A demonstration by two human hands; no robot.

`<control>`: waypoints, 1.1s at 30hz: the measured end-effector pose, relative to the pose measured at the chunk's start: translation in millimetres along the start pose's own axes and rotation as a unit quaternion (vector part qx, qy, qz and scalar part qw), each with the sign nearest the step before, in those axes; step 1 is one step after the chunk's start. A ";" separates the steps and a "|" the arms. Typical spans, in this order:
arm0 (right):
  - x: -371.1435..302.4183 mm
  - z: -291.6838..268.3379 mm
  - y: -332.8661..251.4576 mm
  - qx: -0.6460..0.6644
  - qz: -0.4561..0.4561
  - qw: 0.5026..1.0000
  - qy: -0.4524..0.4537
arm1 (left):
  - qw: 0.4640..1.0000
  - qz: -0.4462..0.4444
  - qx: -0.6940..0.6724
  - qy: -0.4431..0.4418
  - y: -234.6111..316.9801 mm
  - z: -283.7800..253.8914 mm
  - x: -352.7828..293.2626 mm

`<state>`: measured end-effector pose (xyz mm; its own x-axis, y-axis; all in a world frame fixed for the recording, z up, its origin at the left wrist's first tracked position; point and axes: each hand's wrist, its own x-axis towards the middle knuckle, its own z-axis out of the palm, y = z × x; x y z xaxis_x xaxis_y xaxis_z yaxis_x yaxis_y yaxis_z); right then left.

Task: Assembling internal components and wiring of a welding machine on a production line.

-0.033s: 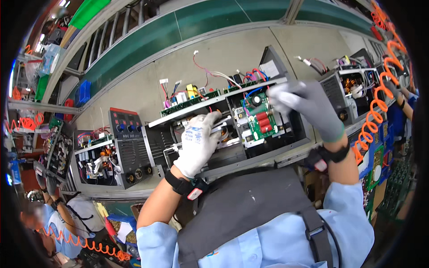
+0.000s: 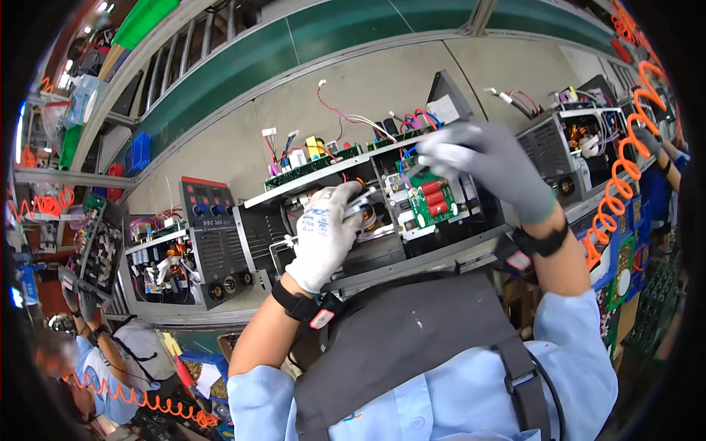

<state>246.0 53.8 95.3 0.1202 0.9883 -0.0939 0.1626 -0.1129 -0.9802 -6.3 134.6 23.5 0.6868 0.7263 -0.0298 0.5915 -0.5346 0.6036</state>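
My left hand [image 2: 323, 239], in a white glove, reaches into the middle of an open grey metal machine housing [image 2: 478, 241]. Its fingers are closed near a thin pale piece [image 2: 359, 201] beside a copper-coloured coil [image 2: 368, 215]; what they grip cannot be made out. Above a green circuit board [image 2: 421, 214] with red cylindrical parts [image 2: 434, 197] hovers my right hand [image 2: 489, 163], in a grey glove with white fingertips. Its fingers are bent together near blue wires [image 2: 409, 152]; anything in them is blurred. A long circuit board [image 2: 312, 173] with loose wires lies along the housing's far side.
To the left stands another machine with a knobbed front panel [image 2: 212, 213]; a further open machine [image 2: 588, 147] is at right. An orange coiled hose [image 2: 614, 192] hangs at right. Another person [image 2: 110, 367] works at lower left. A green strip [image 2: 353, 31] runs behind the bench.
My right hand has shifted a little to the left over the circuit board, its fingertips nearer the blue wires. My left hand stays in almost the same place.
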 end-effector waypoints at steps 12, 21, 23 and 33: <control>59.4 55.8 49.3 -0.227 -0.054 0.969 -0.078 | 0.994 -0.062 -0.088 0.029 -1.6 10.3 -4.1; 66.9 65.9 52.2 -0.396 -0.059 0.911 -0.101 | 0.950 -0.140 -0.187 0.209 33.7 -62.3 -27.7; 70.6 72.9 52.1 -0.407 -0.082 0.904 -0.101 | 0.994 -0.093 -0.031 0.056 19.2 -29.5 -28.1; 59.8 77.0 38.5 -0.438 -0.061 0.885 -0.144 | 0.990 -0.017 0.133 0.038 14.6 16.3 -23.2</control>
<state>184.1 116.5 38.5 -0.1852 0.9693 -0.1619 0.8698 0.0850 -0.4860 -6.7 102.9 20.0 0.6366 0.7710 0.0187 0.7117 -0.5966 0.3709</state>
